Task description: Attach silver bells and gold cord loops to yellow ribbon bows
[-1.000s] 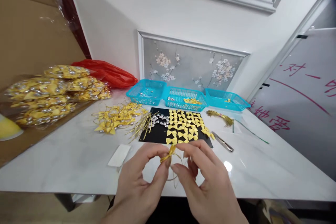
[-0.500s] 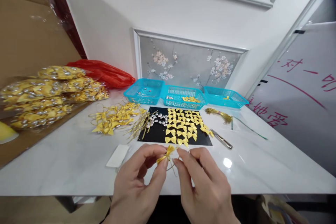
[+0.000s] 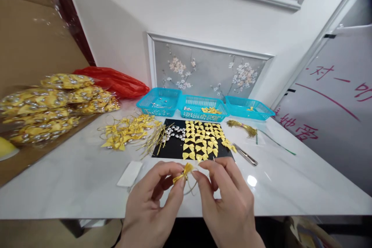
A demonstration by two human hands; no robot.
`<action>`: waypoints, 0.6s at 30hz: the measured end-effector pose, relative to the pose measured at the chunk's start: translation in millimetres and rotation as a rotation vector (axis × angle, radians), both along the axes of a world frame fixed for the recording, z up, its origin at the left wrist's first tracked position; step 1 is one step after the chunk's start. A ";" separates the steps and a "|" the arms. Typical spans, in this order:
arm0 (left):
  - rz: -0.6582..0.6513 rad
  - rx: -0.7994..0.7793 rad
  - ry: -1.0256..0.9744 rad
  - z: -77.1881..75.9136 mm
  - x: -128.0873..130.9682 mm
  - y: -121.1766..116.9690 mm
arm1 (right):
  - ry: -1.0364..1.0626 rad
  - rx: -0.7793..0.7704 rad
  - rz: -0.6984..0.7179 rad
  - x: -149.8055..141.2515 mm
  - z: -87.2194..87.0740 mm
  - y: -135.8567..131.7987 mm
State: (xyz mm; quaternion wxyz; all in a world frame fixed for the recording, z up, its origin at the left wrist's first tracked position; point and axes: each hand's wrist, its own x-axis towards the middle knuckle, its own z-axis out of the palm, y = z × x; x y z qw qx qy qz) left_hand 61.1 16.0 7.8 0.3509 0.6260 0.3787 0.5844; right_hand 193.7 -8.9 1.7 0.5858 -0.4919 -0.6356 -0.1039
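My left hand pinches a yellow ribbon bow between thumb and forefinger, above the near part of the table. A thin gold cord hangs from the bow and curves toward my right hand. The right thumb and forefinger close on the cord beside the bow; its exact end is too small to make out. Beyond the hands, a black mat carries rows of yellow bows and a cluster of silver beads. Loose gold cords lie across its left edge.
Three blue baskets line the wall. Finished-looking bows with cords are heaped at left, near bagged bows and a red plastic bag. Scissors-like metal tool, cord bundle and white card lie around the mat.
My right fingers have shifted slightly, the forefinger lifting from the thumb side while the cord forms a wider loop below the bow. My left hand keeps its pinch on the bow.
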 end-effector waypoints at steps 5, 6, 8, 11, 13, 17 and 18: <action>-0.016 0.016 0.026 -2.7 -0.3 -0.4 | 0.022 0.006 0.072 2.4 2.9 0.7; -0.016 0.027 0.040 -4.0 -0.9 -0.3 | 0.017 0.017 0.086 2.3 3.1 0.6; -0.008 0.063 0.097 -7.1 -2.5 0.0 | -0.012 0.063 0.078 1.0 1.9 0.1; 0.026 0.174 0.226 -10.5 -4.7 -0.3 | -0.093 0.119 0.028 -2.3 -3.3 -1.3; 0.074 0.313 0.299 -11.0 -4.8 -0.8 | -0.135 0.131 0.010 -5.1 -7.1 -2.6; 0.173 0.568 0.343 -10.8 -2.7 0.4 | -0.090 0.092 0.078 -11.4 -10.0 -5.6; 0.182 0.608 0.342 -11.1 -2.6 1.3 | -0.049 0.061 0.124 -12.7 -10.0 -6.6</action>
